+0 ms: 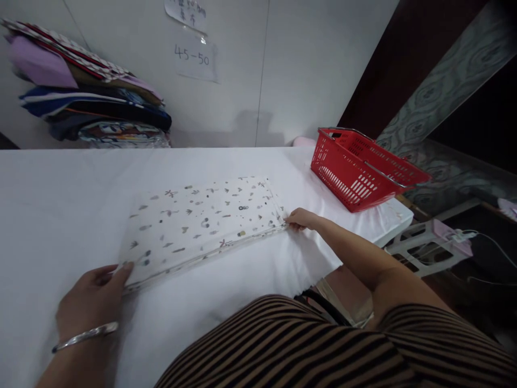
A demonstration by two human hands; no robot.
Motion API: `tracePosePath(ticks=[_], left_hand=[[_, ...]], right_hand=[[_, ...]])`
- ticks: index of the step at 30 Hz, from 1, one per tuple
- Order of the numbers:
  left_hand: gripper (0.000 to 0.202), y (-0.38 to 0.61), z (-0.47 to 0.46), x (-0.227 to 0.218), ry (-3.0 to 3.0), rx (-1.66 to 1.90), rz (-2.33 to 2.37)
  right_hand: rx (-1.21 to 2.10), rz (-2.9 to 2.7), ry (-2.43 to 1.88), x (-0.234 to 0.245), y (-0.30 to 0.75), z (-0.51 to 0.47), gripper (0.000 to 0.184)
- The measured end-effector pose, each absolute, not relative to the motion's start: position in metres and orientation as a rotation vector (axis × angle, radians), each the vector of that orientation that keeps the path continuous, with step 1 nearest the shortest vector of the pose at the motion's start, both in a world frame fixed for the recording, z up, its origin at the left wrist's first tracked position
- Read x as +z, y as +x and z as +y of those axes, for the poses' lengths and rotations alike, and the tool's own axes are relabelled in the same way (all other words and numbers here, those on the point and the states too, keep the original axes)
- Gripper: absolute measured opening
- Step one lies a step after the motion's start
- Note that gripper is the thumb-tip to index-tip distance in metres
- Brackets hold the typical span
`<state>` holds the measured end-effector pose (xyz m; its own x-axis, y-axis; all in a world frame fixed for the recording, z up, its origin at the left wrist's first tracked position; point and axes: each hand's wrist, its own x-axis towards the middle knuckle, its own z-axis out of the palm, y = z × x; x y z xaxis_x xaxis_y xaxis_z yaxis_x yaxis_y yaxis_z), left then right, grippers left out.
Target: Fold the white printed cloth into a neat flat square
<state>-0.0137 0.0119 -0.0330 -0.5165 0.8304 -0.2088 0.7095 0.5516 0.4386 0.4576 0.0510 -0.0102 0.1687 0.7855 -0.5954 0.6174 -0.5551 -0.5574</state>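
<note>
A folded white cloth with small dark prints point(202, 223) lies flat on a white-covered table point(60, 188). My left hand point(91, 299), with a silver bangle on the wrist, grips the cloth's near-left corner, thumb on top. My right hand point(301, 218) pinches the cloth's near-right corner with closed fingers. Both hands hold the near edge of the cloth against the table.
A red plastic shopping basket point(363, 172) sits at the table's right end. A pile of folded fabrics point(89, 102) rests against the wall at the back left. A paper note reading 45-50 point(196, 59) hangs on the wall. Beyond the right table edge stands a low white rack point(428, 245).
</note>
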Motion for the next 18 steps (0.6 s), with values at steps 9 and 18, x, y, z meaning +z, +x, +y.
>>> tracePosePath(ticks=[9, 18], left_hand=[[0.055, -0.014, 0.011, -0.033, 1.280, 0.423, 2.363], [0.054, -0.013, 0.006, -0.031, 1.333, 0.451, 2.315]], right_hand=[[1.248, -1.480, -2.473, -0.001, 0.446, 0.061, 0.022], [1.308, -1.515, -2.592, 0.000, 0.441, 0.075, 0.015]])
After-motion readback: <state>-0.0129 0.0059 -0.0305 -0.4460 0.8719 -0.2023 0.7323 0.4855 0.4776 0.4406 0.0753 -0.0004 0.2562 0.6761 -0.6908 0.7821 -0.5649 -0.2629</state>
